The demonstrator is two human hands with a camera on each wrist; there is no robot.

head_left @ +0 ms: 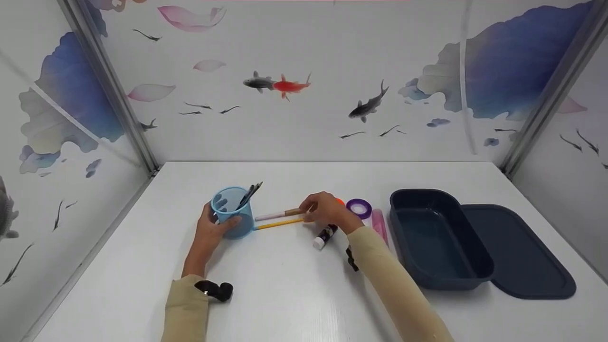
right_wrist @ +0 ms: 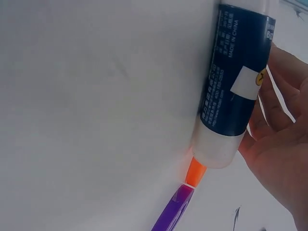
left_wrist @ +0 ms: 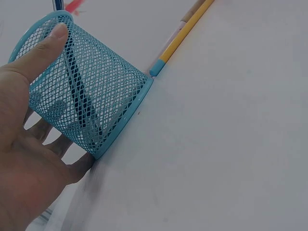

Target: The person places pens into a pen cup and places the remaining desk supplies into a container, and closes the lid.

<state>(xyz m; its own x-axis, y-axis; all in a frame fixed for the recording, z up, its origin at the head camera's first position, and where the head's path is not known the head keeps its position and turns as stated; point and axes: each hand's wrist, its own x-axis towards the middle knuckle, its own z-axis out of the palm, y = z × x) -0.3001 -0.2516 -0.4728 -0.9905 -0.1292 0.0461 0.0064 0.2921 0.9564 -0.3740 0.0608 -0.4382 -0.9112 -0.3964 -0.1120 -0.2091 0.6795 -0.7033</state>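
Note:
My left hand (head_left: 212,231) grips a light blue mesh pen holder (head_left: 243,221), thumb across its near side and fingers around the far side. Several dark pencils or pens (head_left: 250,194) lean inside it. On the table to its right lie a yellow pencil (head_left: 280,223) with a blue end and a slim lilac and brown stick (head_left: 273,215), perhaps a paintbrush. My right hand (head_left: 327,209) is at their right ends, fingers bent; whether it pinches either one is hidden. Below that hand lies a glue stick (head_left: 325,236) with a dark label, large in the right wrist view (right_wrist: 236,72).
Right of my right hand are a purple tape roll (head_left: 351,205), a partly hidden orange object (head_left: 340,202) and a pink rod-like item (head_left: 379,225). Further right stands a dark blue box (head_left: 396,232), with a flat dark lid (head_left: 527,256) beside it. Printed walls enclose the white table (head_left: 275,294).

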